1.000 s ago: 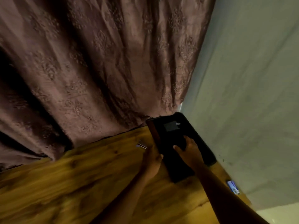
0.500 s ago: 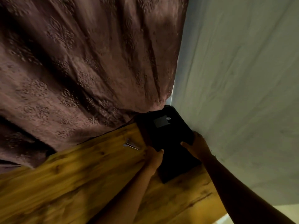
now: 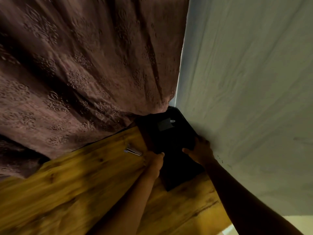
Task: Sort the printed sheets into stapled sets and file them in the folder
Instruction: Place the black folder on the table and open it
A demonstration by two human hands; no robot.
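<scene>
Folder, black and closed, lies flat on the wooden table, pushed into the far corner where the brown patterned curtain meets the pale wall. It has a small grey label with a pale spot near its far end. Both hands are on it, near its middle. Left hand is at the left long edge of the folder; its fingers are curled over this edge, but it is too dark to tell how firmly it grips. Right hand is at the right side, just beside the wall, with the thumb lying on the dark cover and the fingers bent around the right edge, so it holds the folder from that side. The near end of the folder sticks out toward the person, between the two forearms. A small metal stapler lies on the table just left of the left hand, not touching it.
</scene>
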